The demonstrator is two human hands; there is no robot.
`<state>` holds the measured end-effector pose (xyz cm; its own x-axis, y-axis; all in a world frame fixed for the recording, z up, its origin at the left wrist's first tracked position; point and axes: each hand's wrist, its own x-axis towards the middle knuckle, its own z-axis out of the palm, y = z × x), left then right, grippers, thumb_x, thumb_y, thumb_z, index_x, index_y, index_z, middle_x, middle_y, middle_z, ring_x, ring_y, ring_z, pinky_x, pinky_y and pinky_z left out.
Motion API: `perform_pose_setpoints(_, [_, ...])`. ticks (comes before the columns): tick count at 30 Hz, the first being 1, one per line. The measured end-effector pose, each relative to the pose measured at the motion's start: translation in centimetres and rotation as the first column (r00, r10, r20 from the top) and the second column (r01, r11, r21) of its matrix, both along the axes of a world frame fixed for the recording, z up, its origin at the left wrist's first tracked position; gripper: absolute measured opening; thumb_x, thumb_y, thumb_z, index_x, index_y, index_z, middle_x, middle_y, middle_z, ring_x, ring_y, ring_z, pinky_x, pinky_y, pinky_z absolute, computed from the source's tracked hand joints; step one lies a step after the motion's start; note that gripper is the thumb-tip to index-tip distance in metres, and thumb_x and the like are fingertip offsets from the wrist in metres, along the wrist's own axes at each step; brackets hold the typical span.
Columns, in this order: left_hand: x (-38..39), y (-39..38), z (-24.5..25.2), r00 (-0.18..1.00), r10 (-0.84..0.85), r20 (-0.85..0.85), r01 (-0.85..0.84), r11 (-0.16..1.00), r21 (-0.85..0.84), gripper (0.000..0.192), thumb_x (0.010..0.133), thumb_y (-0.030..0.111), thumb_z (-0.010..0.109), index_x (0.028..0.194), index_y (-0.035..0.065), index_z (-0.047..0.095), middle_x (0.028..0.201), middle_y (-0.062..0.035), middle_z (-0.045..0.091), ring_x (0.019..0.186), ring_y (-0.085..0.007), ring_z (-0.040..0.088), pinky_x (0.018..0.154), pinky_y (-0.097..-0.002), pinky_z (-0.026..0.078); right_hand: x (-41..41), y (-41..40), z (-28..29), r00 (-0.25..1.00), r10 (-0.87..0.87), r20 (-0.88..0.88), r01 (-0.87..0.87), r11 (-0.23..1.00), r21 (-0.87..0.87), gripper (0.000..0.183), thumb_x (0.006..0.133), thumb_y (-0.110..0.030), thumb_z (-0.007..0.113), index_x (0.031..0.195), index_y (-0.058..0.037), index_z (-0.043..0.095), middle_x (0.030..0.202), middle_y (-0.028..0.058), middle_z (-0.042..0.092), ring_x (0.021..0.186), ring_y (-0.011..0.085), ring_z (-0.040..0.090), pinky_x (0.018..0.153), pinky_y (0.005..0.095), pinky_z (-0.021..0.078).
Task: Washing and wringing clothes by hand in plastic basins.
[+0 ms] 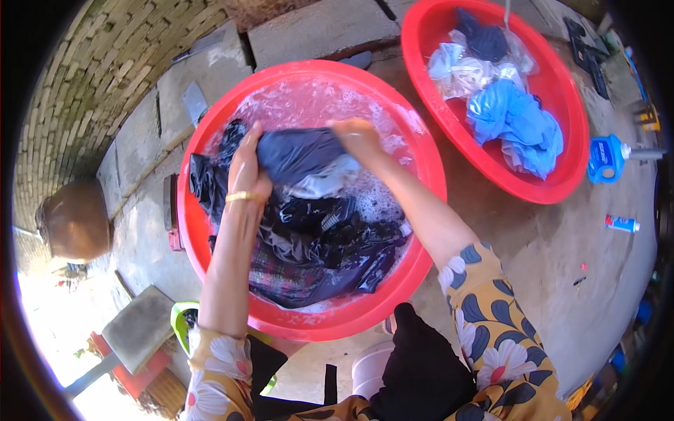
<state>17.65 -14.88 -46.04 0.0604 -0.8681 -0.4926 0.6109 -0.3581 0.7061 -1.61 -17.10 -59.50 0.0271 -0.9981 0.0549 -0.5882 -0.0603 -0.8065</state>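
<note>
My left hand (248, 166) and my right hand (359, 141) hold a wet dark blue cloth (303, 152) stretched between them. It is above a large red plastic basin (310, 332) of soapy water. A light blue cloth (331, 178) hangs just under the dark one; whether it is part of the same piece I cannot tell. Below lie soaked black clothes (321, 231) and a plaid cloth (284, 279), with foam (376, 197) at the right. More black fabric (208, 181) rests against the basin's left side.
A second red basin (566, 179) at the upper right holds a light blue garment (518, 123) and other wet clothes. Right of it stand a blue detergent bottle (605, 159) and a small tube (622, 223). A cleaver (195, 102) lies on the concrete ledge; a brown pot (76, 221) is at the left.
</note>
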Motion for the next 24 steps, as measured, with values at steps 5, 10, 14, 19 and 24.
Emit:
perform_pose_setpoints(5, [4.3,-2.6,-6.8,0.958,0.061,0.280,-0.144,0.947,0.287,0.049,0.076,0.033,0.071,0.108,-0.0004,0.056,0.094,-0.0116,0.062,0.081,-0.0242,0.059,0.076,-0.0341,0.047,-3.9,2.9,-6.5,0.763,-0.436,0.477,0.273,0.887,0.373,0.044,0.084,-0.041,0.055,0.095,0.0015,0.063,0.092,0.0174,0.065,0.088,0.0289,0.060,0.077,0.0392,0.0433])
perform_pose_setpoints(10, [0.8,0.2,-12.3,-0.013,-0.215,0.977,0.646,0.744,0.172,0.042,0.068,0.022,0.072,0.106,0.0088,0.061,0.108,-0.0114,0.057,0.099,-0.0313,0.055,0.083,-0.0381,0.044,0.0,4.6,-3.7,0.407,-0.743,0.532,0.292,0.657,0.695,0.036,0.081,-0.027,0.066,0.102,0.0002,0.058,0.095,0.0126,0.061,0.087,0.0217,0.061,0.073,0.0330,0.0468])
perform_pose_setpoints(14, [-1.5,0.8,-13.1,-0.406,0.043,0.913,0.684,0.677,0.272,0.022,0.069,0.016,0.070,0.090,0.0107,0.065,0.093,-0.0131,0.058,0.088,-0.0369,0.056,0.079,-0.0388,0.046,0.3,4.1,2.3,0.100,-0.511,0.854,-0.070,0.852,0.518,0.024,0.078,-0.022,0.068,0.092,-0.0064,0.057,0.082,0.0064,0.061,0.070,0.0147,0.060,0.056,0.0280,0.0473])
perform_pose_setpoints(19, [0.9,-0.9,-6.7,0.491,-0.208,0.846,0.650,0.734,-0.196,0.008,0.077,0.008,0.065,0.084,0.0053,0.061,0.092,-0.0052,0.062,0.085,-0.0166,0.058,0.074,-0.0308,0.046,-4.6,4.3,8.5,0.285,-0.474,0.833,0.128,0.880,0.456,0.015,0.081,-0.021,0.066,0.087,-0.0094,0.060,0.079,0.0013,0.061,0.072,0.0118,0.058,0.062,0.0269,0.0442])
perform_pose_setpoints(24, [1.8,-0.3,7.8,0.734,-0.242,0.634,0.539,0.776,-0.328,0.007,0.087,0.010,0.058,0.089,0.0034,0.061,0.081,-0.0038,0.062,0.077,-0.0100,0.058,0.075,-0.0246,0.046,-5.1,3.7,17.5,0.304,-0.237,0.923,0.226,0.959,0.172,0.013,0.082,-0.018,0.064,0.091,-0.0080,0.064,0.088,0.0019,0.063,0.082,0.0114,0.058,0.072,0.0288,0.0438])
